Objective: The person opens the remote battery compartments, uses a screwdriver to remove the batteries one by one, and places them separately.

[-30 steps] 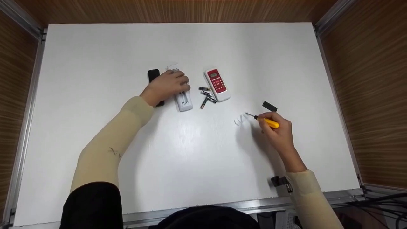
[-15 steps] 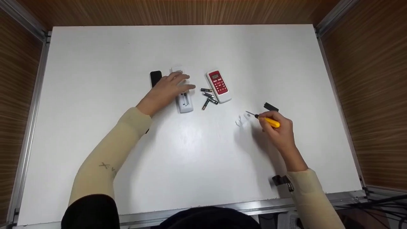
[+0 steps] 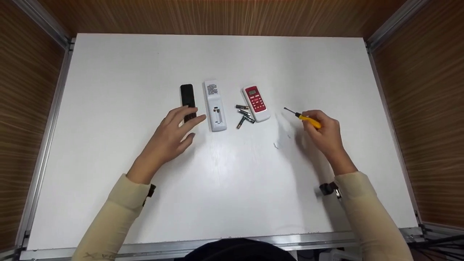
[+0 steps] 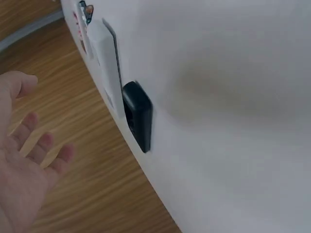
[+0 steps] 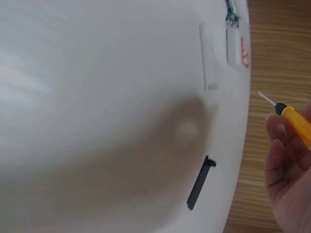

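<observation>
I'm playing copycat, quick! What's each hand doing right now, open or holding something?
Left hand: open, fingers spread, holding nothing.
Right hand: closed on the yellow-handled screwdriver.

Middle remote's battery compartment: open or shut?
Open. In the head view, the middle remote shows its battery compartment exposed, with no cover over it.

Left hand [image 3: 168, 136]: fingers loosely extended, parted; nearer the desk's [image 3: 224, 188] left edge. Right hand [image 3: 323, 130]: fingers curled, pinching; nearer the right edge. Forearms [image 3: 366, 203], two: sleeved, crossing the near edge.
</observation>
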`<state>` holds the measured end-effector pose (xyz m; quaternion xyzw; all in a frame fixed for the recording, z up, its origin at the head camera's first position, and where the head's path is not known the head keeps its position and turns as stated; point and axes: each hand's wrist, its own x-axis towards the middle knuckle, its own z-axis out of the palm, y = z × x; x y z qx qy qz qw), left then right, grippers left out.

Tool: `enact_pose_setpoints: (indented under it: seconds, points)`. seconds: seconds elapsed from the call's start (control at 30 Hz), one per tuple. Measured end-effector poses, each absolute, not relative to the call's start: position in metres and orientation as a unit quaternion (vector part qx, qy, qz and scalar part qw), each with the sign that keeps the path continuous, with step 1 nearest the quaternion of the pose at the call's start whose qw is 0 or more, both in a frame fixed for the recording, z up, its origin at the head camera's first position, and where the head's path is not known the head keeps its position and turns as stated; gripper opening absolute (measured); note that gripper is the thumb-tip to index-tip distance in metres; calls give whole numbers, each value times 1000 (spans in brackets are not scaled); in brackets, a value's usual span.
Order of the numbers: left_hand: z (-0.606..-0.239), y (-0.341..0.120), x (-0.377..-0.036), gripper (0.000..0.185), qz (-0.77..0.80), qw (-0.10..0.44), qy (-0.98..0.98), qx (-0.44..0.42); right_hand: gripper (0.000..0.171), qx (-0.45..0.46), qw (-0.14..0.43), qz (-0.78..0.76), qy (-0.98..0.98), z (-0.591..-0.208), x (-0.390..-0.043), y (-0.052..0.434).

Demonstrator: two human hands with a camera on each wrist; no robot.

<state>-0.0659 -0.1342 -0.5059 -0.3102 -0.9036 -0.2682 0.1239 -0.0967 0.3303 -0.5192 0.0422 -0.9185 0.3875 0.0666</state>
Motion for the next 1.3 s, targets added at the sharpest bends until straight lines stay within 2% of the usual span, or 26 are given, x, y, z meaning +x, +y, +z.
enact_pose_setpoints:
  seconds: [0.3,0.83,1.03,1.3]
  points:
    - [-511,-143,-35,56,-251,130,-914,-292,25,-30,29,352,-935,-538,-134,362]
    - [-508,-136,-15,57,-239,145,-911,-303,36,-77,-76,303,-947,-550,-154,366]
    - [-511,-134,-9,59,-244,140,-910,-305,37,-72,-65,293,-951,-552,-159,366]
    - [-513,-135,-3,53,-244,130,-914,-298,38,-71,-55,271,-958,-554,-166,367]
